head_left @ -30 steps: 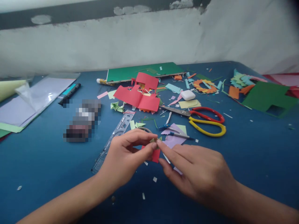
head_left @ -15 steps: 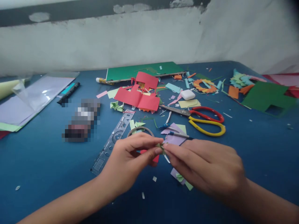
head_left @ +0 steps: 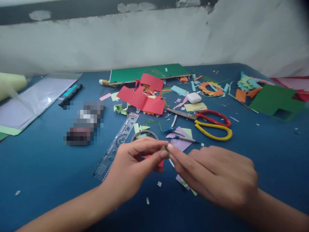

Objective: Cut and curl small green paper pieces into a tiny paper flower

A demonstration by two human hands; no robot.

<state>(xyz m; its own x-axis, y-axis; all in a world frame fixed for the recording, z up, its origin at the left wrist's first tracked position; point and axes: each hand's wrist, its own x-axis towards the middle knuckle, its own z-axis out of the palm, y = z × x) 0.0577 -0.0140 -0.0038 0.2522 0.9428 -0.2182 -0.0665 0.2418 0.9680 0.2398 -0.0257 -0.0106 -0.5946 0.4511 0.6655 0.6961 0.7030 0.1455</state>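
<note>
My left hand (head_left: 135, 162) pinches a small folded piece of green paper (head_left: 165, 149) between thumb and forefinger. My right hand (head_left: 217, 174) meets it from the right, fingertips pressed together at the paper's edge. Much of the paper is hidden by the fingers. Behind my left hand are a roll of tape (head_left: 145, 132), partly covered, and a clear plastic ruler (head_left: 116, 146). A piece of red paper (head_left: 161, 162) shows below my left fingers. Beyond my right hand lie a blue and silver compass (head_left: 184, 138) on purple paper and scissors (head_left: 213, 124) with red and yellow handles.
Cut red paper (head_left: 142, 98) lies before a green board (head_left: 147, 72). A white eraser (head_left: 194, 97) and many scraps surround it. At left are plastic-sleeved sheets (head_left: 36, 103), a dark marker (head_left: 71, 95) and a blurred-out object (head_left: 84, 124). Green paper (head_left: 272, 100) lies right.
My right hand has shifted slightly, its fingertips moving a little up along the small green paper. My left hand keeps its pinch in nearly the same place.
</note>
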